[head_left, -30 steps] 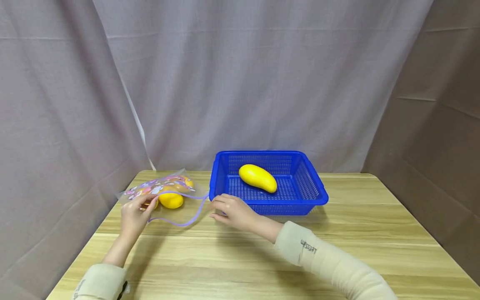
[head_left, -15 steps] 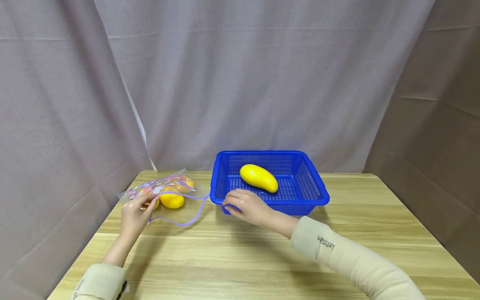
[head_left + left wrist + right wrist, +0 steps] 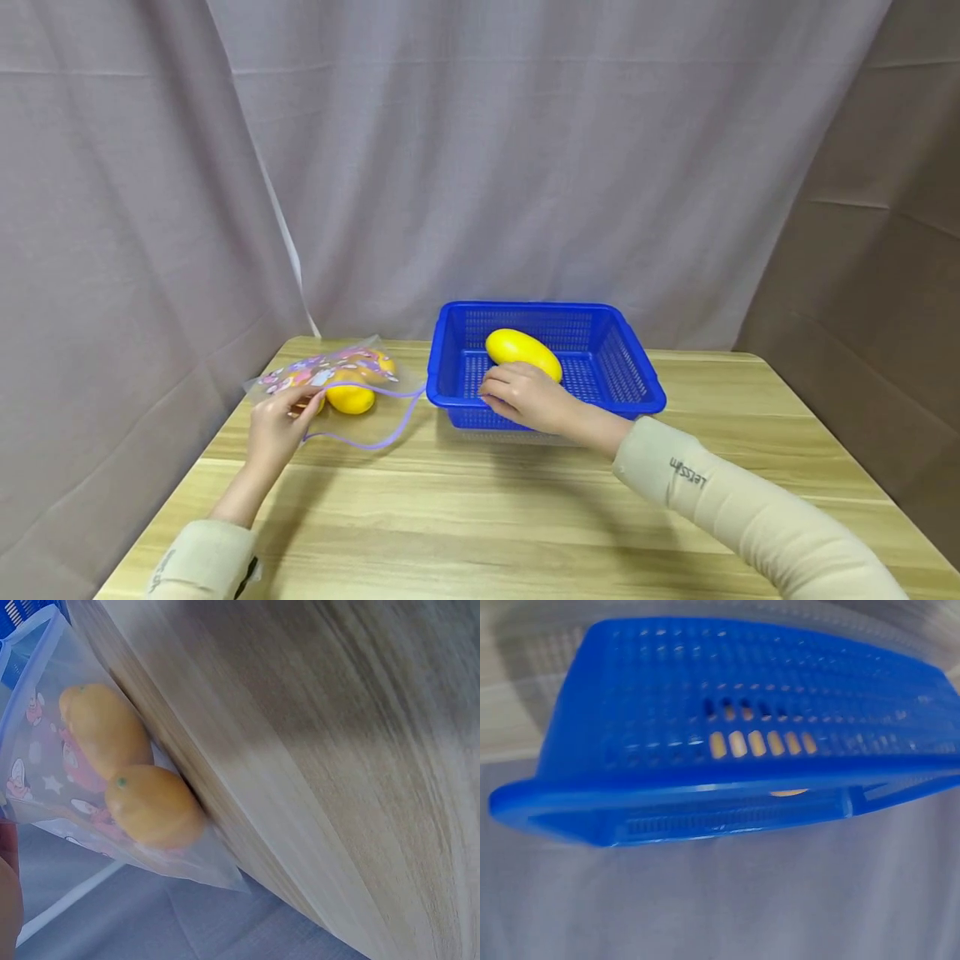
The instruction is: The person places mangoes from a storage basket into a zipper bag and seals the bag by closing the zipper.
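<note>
My left hand (image 3: 273,425) pinches the edge of a clear zip bag (image 3: 315,369) with a purple rim and printed cartoon figures. Its mouth gapes toward the right. Yellow fruits (image 3: 351,400) lie inside; the left wrist view shows two of them, one orange-yellow fruit (image 3: 154,808) with a green stem spot. My right hand (image 3: 534,398) is over the front rim of a blue plastic basket (image 3: 643,387), fingers loosely bent and holding nothing visible. Just beyond the fingers lies a long, smooth yellow fruit (image 3: 517,345), mango-like in shape, its near side partly covered by the hand.
Both things stand on a light wooden table (image 3: 450,517), the bag's mouth close beside the basket's left corner. Grey curtains (image 3: 525,167) hang behind and at the left, with a brownish curtain (image 3: 855,292) on the right.
My right hand has moved right from beside the bag's mouth, past the basket's front left corner, and over its front rim toward the long yellow fruit. My left hand keeps its pinch on the bag.
</note>
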The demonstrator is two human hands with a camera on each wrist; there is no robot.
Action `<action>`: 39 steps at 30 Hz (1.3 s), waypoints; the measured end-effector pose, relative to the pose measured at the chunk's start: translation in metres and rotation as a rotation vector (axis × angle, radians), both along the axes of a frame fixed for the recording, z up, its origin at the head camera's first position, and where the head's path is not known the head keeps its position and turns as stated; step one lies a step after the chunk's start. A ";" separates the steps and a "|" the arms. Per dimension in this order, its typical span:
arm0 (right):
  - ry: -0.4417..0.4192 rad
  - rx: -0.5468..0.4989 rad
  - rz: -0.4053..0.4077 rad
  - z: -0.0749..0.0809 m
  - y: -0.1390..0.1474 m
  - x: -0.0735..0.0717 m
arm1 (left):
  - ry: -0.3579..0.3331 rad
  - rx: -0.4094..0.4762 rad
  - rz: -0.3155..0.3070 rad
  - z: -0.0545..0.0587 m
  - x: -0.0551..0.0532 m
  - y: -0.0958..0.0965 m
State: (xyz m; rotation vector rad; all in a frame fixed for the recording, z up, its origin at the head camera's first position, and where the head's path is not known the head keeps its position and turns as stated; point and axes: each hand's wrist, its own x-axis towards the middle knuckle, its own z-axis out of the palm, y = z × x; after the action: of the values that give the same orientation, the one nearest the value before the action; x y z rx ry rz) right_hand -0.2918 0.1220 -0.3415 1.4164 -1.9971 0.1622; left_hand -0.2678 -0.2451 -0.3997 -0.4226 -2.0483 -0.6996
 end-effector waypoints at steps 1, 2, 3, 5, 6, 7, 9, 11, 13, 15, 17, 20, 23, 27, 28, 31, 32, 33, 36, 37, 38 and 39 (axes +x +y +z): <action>0.004 0.003 -0.011 0.001 0.002 -0.002 | 0.002 0.001 -0.002 0.000 0.000 0.000; 0.017 0.003 -0.025 0.002 0.005 -0.004 | 0.002 0.002 -0.003 0.000 -0.001 0.000; 0.035 0.001 -0.042 0.002 0.007 -0.006 | 0.003 0.004 -0.004 0.000 -0.001 0.000; 0.083 -0.007 -0.074 0.003 0.013 -0.009 | 0.002 0.004 -0.006 0.000 -0.001 0.000; 0.112 -0.012 -0.092 0.003 0.015 -0.012 | -0.001 0.004 -0.007 0.000 -0.002 0.000; 0.140 -0.018 -0.109 0.004 0.017 -0.014 | -0.003 0.004 -0.009 0.000 -0.002 0.000; 0.184 -0.030 -0.138 0.005 0.021 -0.019 | -0.011 0.003 -0.007 0.000 -0.002 0.001; 0.209 -0.034 -0.160 0.007 0.023 -0.024 | -0.015 0.004 -0.006 0.000 -0.002 0.000; 0.219 -0.034 -0.177 0.009 0.024 -0.029 | -0.013 0.002 -0.006 0.000 -0.002 0.000; 0.220 -0.030 -0.195 0.012 0.024 -0.035 | -0.011 0.000 -0.006 0.001 -0.002 -0.001; 0.215 -0.027 -0.215 0.014 0.023 -0.041 | -0.009 0.000 -0.009 0.001 -0.002 -0.001; 0.213 -0.011 -0.255 0.015 0.023 -0.049 | -0.014 0.000 -0.012 0.001 -0.003 -0.002; 0.221 0.035 -0.308 0.014 0.026 -0.055 | -0.025 -0.008 -0.018 0.000 -0.002 -0.001; 0.246 0.145 -0.386 0.010 0.032 -0.062 | -0.036 -0.018 -0.034 -0.005 -0.001 0.001; 0.250 0.173 -0.405 0.008 0.033 -0.064 | -0.037 -0.018 -0.037 -0.006 -0.001 0.001; 0.228 0.246 -0.460 0.004 0.035 -0.070 | -0.027 -0.015 -0.041 -0.007 0.000 0.002; 0.197 0.261 -0.476 0.002 0.036 -0.073 | -0.023 -0.014 -0.040 -0.007 0.000 0.002; 0.157 0.271 -0.491 0.001 0.036 -0.075 | -0.018 -0.014 -0.038 -0.007 0.000 0.002; 0.018 0.299 -0.533 -0.005 0.037 -0.081 | -0.014 -0.015 -0.038 -0.005 0.001 0.002; -0.027 0.305 -0.545 -0.007 0.037 -0.083 | -0.015 -0.016 -0.039 -0.004 0.001 0.002; -0.060 0.314 -0.559 -0.008 0.038 -0.085 | -0.017 -0.018 -0.040 -0.003 0.002 0.002; -0.084 0.322 -0.574 -0.010 0.040 -0.087 | -0.022 -0.020 -0.040 -0.003 0.002 0.002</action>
State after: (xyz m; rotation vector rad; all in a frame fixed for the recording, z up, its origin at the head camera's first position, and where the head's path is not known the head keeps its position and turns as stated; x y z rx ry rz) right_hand -0.3785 0.1617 -0.3518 0.9645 -2.4945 -0.3730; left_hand -0.2657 -0.2427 -0.4029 -0.4703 -2.0740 -0.7114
